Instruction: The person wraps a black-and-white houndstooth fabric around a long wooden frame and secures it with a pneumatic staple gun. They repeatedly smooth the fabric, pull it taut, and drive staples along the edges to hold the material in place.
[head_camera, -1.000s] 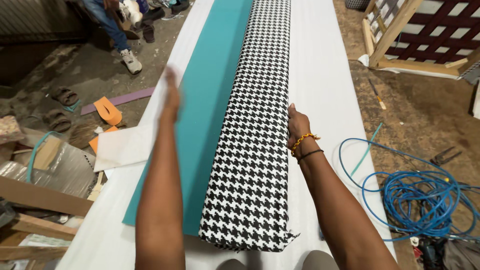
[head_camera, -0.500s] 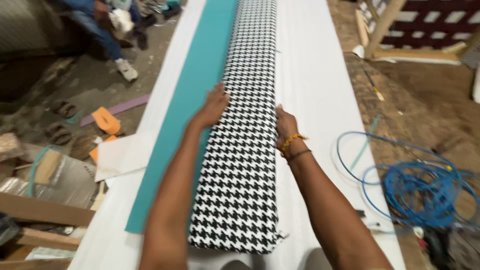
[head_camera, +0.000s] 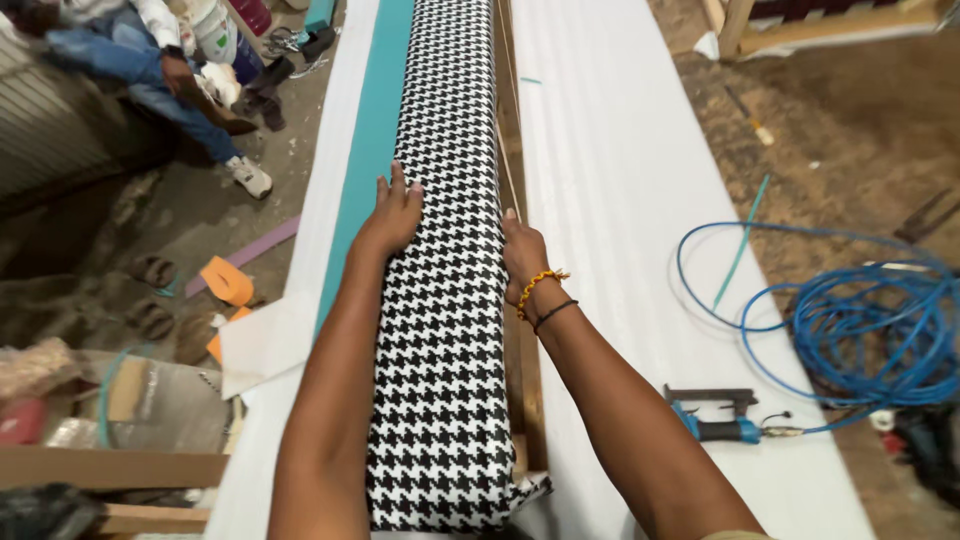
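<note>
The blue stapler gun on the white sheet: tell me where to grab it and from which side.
Take the stapler gun by its blue handle, probably coming from above. It lies flat on the white sheet, handle along the near side, dark metal head behind it. The blue hose leaves its right end, so approaching from the left likely avoids the coil. Both the left hand and right hand rest on the houndstooth fabric.

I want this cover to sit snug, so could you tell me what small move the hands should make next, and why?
Probably slide both hands further along: the left hand lies flat on the houndstooth fabric, the right hand presses its edge by the wooden frame, and more fabric stretches ahead.
</note>
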